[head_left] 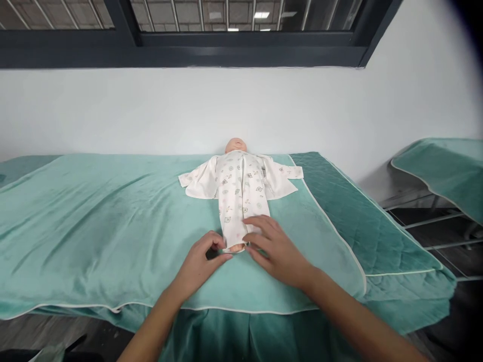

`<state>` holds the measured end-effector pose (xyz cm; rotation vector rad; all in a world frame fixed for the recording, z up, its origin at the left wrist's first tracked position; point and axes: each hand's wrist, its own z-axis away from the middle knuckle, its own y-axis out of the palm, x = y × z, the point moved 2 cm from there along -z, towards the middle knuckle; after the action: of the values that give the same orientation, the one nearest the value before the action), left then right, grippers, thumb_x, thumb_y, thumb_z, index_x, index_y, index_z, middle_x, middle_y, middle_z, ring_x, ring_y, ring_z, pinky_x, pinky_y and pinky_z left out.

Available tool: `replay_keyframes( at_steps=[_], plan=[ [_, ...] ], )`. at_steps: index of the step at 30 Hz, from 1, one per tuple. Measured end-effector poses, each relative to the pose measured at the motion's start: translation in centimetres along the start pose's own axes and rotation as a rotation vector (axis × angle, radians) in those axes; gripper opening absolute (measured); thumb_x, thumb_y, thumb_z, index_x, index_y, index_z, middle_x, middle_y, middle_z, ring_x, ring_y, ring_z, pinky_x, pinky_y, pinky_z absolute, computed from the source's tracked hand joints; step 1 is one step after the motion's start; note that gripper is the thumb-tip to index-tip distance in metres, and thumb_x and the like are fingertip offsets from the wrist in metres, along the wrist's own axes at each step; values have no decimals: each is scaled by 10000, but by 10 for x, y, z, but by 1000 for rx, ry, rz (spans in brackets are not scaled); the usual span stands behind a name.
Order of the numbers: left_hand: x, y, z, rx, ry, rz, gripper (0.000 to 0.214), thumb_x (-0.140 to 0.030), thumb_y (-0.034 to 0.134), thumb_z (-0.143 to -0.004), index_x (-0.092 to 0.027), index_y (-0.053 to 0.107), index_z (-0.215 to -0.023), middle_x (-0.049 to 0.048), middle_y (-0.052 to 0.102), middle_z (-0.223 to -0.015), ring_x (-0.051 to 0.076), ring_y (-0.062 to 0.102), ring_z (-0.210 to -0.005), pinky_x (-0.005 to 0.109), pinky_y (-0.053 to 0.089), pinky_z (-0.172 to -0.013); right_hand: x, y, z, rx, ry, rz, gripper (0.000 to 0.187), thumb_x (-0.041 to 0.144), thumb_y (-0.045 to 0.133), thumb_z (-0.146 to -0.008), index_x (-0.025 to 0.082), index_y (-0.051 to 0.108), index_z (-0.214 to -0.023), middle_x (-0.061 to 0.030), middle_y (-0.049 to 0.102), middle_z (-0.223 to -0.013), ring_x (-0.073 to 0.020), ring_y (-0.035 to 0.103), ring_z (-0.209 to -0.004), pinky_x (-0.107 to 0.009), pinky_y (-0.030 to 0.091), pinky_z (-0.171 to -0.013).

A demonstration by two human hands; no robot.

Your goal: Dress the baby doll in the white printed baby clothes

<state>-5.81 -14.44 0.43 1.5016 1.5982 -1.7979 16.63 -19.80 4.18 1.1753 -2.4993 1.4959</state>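
Teal plush blanket (94,221), edged with white piping, covers most of the bed (241,327) and hangs over its near edge. Under it, towards the bed's right edge, lies a darker teal quilted cover (358,216), which reaches the near right corner. The far edge of the bed meets a plain white wall (113,110). Above the wall runs a dark window frame (188,50), with ceiling lights showing in the glass. Off the right edge stands a second bed (445,171) under the same teal cloth. Bars of a pale metal frame (430,221) show over a dark floor (464,256) between the two.

A baby doll (236,146) lies on its back near the middle of the far edge, head towards the wall. It wears a white printed sleepsuit (241,191), sleeves spread out to both sides and legs pointing at the near edge.

Both hands are at the foot end of the sleepsuit. The left hand (202,261) is curled, thumb and fingers pinched together on the left corner of the hem. The right hand (277,251) lies flat and open, fingers spread across the lower right of the legs, holding nothing.
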Motion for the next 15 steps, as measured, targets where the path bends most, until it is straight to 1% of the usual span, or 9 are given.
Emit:
replay_keyframes(
  at_steps=[1,2,4,6,7,9,11,13,15],
  plan=[
    [3,-5,-4,10,-10,1,171,-386,616,-897,-219,598,-866,9,632,-886,161,589,-817,291,477,-748,-12,-4,0,-48,24,-18,205,179,524,-942,257,620,-1106,-96,565,-1344,-257,502,-1272,-491,432,-1061],
    [8,-9,-10,-13,-12,-23,180,-390,574,-921,-219,608,-877,20,643,-904,172,596,-832,308,489,-764,-28,-7,0,-107,68,-27,247,166,507,-941,260,608,-1146,-99,564,-1343,-252,512,-1262,-483,443,-1052],
    [17,-17,-28,-149,21,-167,199,-360,500,-953,-215,627,-905,48,659,-950,208,599,-895,367,502,-826,-64,-9,-3,-257,188,-13,306,132,474,-920,249,594,-1177,-106,582,-1290,-255,533,-1227,-484,454,-1039],
    [26,-20,-52,-271,109,-394,182,-289,506,-935,-204,653,-1002,91,667,-1068,269,574,-1058,457,481,-948,-98,-2,-9,-267,270,62,357,89,458,-876,211,596,-1181,-124,600,-1235,-272,534,-1200,-507,444,-1036],
    [30,-20,-66,-289,152,-494,221,-248,517,-918,-194,654,-1082,115,654,-1150,299,539,-1155,494,457,-1007,-112,4,-13,-238,302,106,366,77,464,-856,185,603,-1177,-140,604,-1227,-284,530,-1193,-511,444,-1028],
    [36,-16,-93,-267,225,-629,339,-185,531,-883,-159,631,-1206,154,616,-1269,339,444,-1317,525,396,-1104,-131,19,-22,-139,335,197,339,95,488,-858,147,622,-1165,-164,606,-1235,-297,518,-1182,-505,430,-1025],
    [38,-13,-117,-180,286,-686,386,-174,542,-866,-139,625,-1241,167,600,-1311,347,387,-1388,509,363,-1150,-138,30,-31,-48,328,278,297,140,501,-892,133,637,-1156,-170,597,-1261,-291,506,-1184,-485,394,-1049],
    [37,-10,-136,-71,325,-668,397,-216,565,-862,-153,627,-1248,155,598,-1331,338,425,-1368,472,399,-1127,-139,36,-38,12,284,330,279,174,496,-921,141,645,-1155,-162,586,-1274,-276,489,-1199,-468,343,-1087],
    [36,-10,-149,-13,307,-603,419,-273,573,-868,-194,606,-1277,127,596,-1356,320,513,-1288,432,470,-1041,-140,38,-42,41,245,345,276,193,498,-930,155,647,-1160,-150,582,-1261,-265,475,-1206,-454,314,-1101]
  ],
)
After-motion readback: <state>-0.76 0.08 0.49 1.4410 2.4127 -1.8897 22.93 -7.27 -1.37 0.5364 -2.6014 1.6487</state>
